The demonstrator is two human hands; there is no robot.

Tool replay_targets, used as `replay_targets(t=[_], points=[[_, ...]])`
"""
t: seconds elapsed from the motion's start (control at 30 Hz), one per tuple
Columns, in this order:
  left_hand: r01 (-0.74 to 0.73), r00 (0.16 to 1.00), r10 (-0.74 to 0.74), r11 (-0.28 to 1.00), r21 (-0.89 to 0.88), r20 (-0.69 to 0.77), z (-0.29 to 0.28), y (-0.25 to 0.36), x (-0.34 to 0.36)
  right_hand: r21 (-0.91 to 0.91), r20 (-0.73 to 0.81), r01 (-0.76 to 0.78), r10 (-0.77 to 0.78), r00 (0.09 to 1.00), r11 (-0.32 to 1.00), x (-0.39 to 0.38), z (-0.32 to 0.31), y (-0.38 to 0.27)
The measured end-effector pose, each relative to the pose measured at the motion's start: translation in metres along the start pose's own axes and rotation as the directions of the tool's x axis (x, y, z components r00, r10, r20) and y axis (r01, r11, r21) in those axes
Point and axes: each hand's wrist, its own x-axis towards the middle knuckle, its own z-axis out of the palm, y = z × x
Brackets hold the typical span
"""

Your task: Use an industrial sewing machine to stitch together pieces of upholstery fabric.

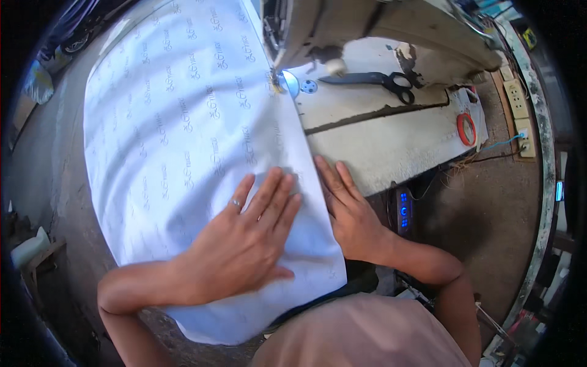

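A large white fabric sheet [153,140] with repeated pale grey printed script spreads over the left of the sewing machine's bed and under its needle area. My left hand [249,235] lies flat on it, fingers stretched and a ring on one. My right hand [354,220] rests at the fabric's right edge, fingers extended along the pale machine bed [373,153], thumb side partly hidden by cloth. The sewing machine head [373,27] stands at the top, and black scissors [367,79] lie beneath its arm.
A red tape roll [466,128] sits at the bed's right end. Beside it are power sockets [516,101] with a blue cable and loose wires [465,165]. A control box [403,211] with blue lights hangs below the bed. A white object [30,248] is at far left.
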Motion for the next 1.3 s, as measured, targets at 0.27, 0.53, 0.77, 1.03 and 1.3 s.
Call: replay_targets(t=[0.27, 0.53, 0.77, 1.03, 1.3], points=[[0.137, 0.990, -0.134, 0.982, 0.127, -0.034, 0.031, 0.029, -0.017, 0.117, -0.279, 0.090, -0.054, 0.959, 0.989, -0.020, 0.017, -0.001], [0.089, 0.996, -0.088, 0.995, 0.052, -0.024, 0.028, 0.015, -0.009, 0.066, -0.308, 0.200, -0.171, 0.936, 0.977, -0.022, 0.018, 0.010], [-0.008, 0.964, -0.040, 0.984, -0.180, -0.262, 0.036, -0.053, 0.011, 0.089, -0.281, 0.216, -0.184, 0.942, 0.972, -0.014, 0.008, 0.013], [-0.118, 0.938, 0.070, 0.986, -0.122, -0.340, 0.050, -0.079, 0.020, 0.093, -0.190, 0.191, -0.171, 0.967, 0.977, -0.003, -0.010, 0.011], [-0.161, 0.928, 0.154, 0.987, 0.007, -0.338, 0.042, -0.108, 0.030, 0.051, -0.145, 0.178, -0.169, 0.975, 0.983, 0.022, -0.014, 0.022]])
